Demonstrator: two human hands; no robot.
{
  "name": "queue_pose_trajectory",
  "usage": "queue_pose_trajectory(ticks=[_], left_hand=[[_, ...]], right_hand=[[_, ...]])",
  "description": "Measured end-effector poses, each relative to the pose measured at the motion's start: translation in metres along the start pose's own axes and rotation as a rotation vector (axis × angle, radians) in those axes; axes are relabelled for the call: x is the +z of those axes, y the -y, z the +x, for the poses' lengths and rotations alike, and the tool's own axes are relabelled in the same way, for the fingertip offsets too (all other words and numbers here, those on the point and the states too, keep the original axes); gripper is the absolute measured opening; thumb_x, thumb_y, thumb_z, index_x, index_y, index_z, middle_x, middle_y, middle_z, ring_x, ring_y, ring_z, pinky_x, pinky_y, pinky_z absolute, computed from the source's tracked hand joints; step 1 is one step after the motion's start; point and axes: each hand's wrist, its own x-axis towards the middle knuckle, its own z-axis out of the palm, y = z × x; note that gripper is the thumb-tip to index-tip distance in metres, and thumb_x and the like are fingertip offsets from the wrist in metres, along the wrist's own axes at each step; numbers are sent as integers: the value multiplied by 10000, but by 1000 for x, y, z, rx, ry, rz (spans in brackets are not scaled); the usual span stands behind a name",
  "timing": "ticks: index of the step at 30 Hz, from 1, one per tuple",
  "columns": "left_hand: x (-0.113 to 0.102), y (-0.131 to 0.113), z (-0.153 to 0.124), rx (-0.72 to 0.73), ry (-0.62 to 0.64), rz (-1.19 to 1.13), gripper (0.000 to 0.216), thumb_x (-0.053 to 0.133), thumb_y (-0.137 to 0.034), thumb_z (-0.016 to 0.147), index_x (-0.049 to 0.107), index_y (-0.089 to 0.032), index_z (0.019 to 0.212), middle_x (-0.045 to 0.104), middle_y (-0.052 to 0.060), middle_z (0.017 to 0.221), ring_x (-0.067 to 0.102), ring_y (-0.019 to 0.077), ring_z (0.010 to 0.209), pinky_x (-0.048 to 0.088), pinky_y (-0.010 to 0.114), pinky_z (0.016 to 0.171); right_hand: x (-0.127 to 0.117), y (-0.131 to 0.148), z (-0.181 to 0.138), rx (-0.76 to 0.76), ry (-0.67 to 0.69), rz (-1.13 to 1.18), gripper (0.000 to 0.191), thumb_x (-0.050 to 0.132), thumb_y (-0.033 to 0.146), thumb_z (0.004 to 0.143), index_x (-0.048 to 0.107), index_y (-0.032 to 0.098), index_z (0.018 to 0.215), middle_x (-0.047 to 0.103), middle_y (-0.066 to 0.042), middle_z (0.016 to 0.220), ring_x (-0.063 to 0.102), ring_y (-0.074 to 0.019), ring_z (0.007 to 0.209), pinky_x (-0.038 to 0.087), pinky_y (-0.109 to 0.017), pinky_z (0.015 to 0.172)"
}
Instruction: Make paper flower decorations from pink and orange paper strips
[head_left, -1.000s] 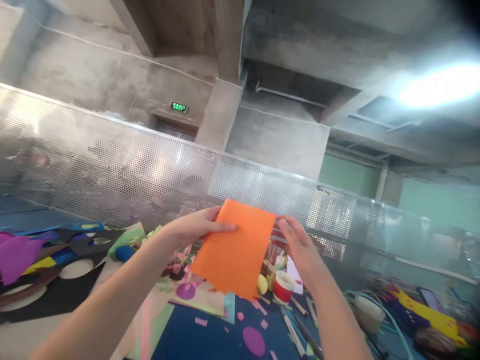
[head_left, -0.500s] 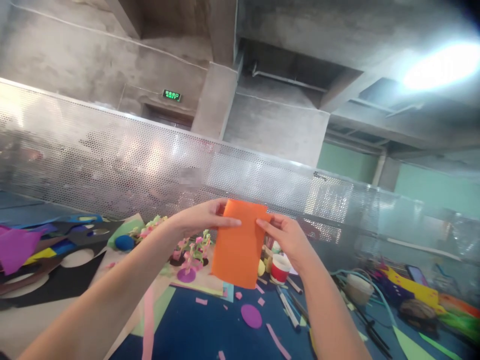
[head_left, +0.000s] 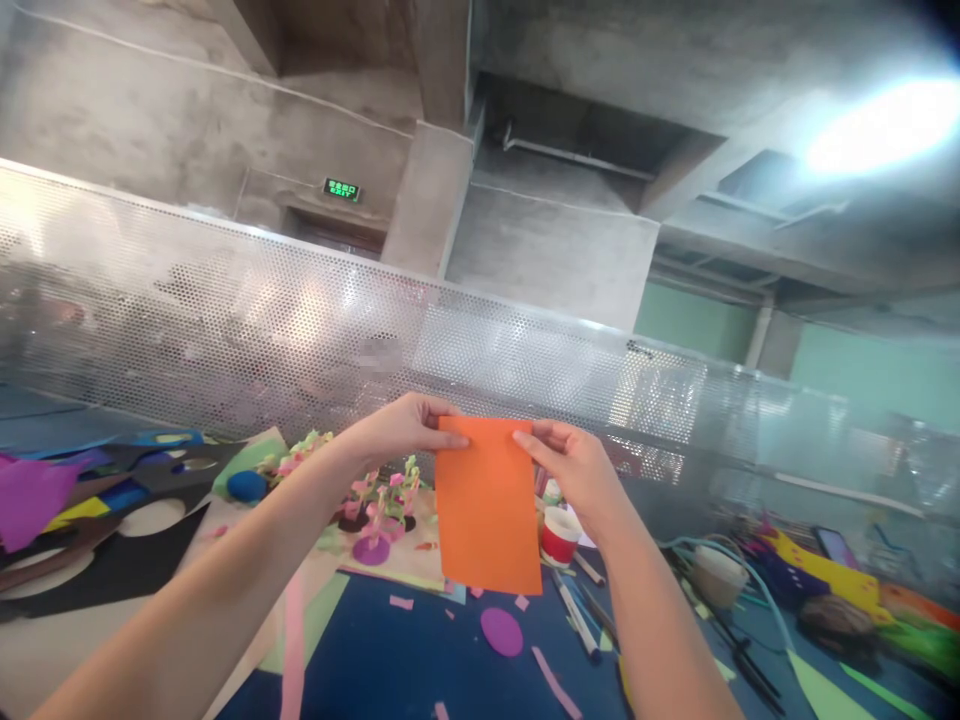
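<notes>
I hold an orange sheet of craft foam (head_left: pixel 487 510) upright in front of me, above the table. My left hand (head_left: pixel 405 430) pinches its top left corner between thumb and fingers. My right hand (head_left: pixel 574 470) pinches the top right corner the same way. The sheet hangs down flat, a tall rectangle facing me. Behind it on the table stand small pink and green paper flowers (head_left: pixel 379 500) and a red and white cup (head_left: pixel 559 535).
The blue table top (head_left: pixel 390 660) is strewn with pink and purple paper scraps, a purple disc (head_left: pixel 501 632) and pens (head_left: pixel 577 615). Coloured foam sheets (head_left: pixel 45 500) lie at the left. A perforated metal screen (head_left: pixel 225 320) runs along the table's far side. Cables and clutter (head_left: pixel 825 590) fill the right.
The orange sheet has turned from tilted to hanging straight. My right hand came to its top right corner and both hands now pinch the top edge. The view has swung slightly down.
</notes>
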Motion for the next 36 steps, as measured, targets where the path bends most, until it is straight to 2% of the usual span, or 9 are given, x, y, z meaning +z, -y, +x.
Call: queue_pose_trajectory(ticks=[3, 9, 17, 23, 30, 36], left_hand=[[0, 1, 0, 9, 29, -16, 241, 667, -300, 710, 658, -172, 914, 679, 49, 935, 615, 172, 879, 460, 310, 807], [0, 0, -1, 19, 32, -23, 255, 676, -289, 693, 660, -195, 930, 685, 28, 902, 623, 161, 842, 469, 298, 773], [1, -2, -2, -3, -2, -23, 233, 684, -291, 684, 673, -196, 897, 695, 34, 894, 628, 170, 849, 465, 321, 805], [0, -2, -2, 1, -14, -19, 182, 684, -270, 689, 678, -191, 853, 694, 28, 872, 627, 162, 840, 468, 303, 790], [-1, -3, -2, 14, -11, 4, 201, 679, -277, 694, 678, -184, 872, 693, 43, 894, 626, 165, 849, 470, 300, 787], [-6, -7, -9, -58, 81, 57, 262, 616, -373, 748, 677, -204, 938, 694, 46, 908, 636, 154, 816, 492, 280, 749]], right_hand=[[-1, 0, 0, 6, -7, -19, 222, 665, 356, 690, 631, 181, 823, 695, -61, 840, 638, -170, 679, 486, -280, 576], [-1, 0, 0, -20, 20, 20, 194, 668, 330, 700, 637, 187, 828, 701, -59, 872, 647, -187, 808, 502, -306, 719], [-1, 4, -1, 28, 22, 42, 196, 657, 336, 701, 671, 191, 832, 709, -65, 910, 658, -194, 750, 517, -316, 635], [-2, 3, 0, 8, 0, 40, 206, 668, 340, 692, 683, 189, 831, 715, -66, 893, 657, -196, 812, 506, -333, 752], [0, 5, -2, -2, -14, 2, 220, 667, 349, 688, 688, 183, 832, 716, -69, 889, 658, -211, 827, 506, -344, 765], [-3, 2, -2, 11, -24, -25, 199, 657, 345, 698, 677, 192, 822, 719, -62, 872, 661, -205, 805, 510, -331, 715]])
